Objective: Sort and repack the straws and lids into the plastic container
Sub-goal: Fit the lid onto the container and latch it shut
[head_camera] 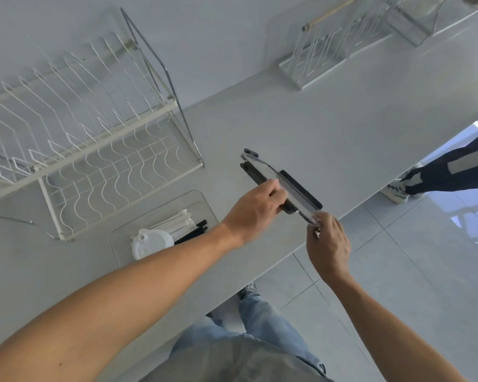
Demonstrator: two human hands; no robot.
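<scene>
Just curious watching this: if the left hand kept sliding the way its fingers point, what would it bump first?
Probably the clear lid with black clips: the left hand already rests against it. Beyond that lies bare white table.

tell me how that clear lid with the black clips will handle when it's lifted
The clear lid probably stays stiff: it spans straight between the left hand and right hand without sagging. It looks thin, so likely light. Its glossy surface may be slippery, and the black clips might swing if hinged.
</scene>
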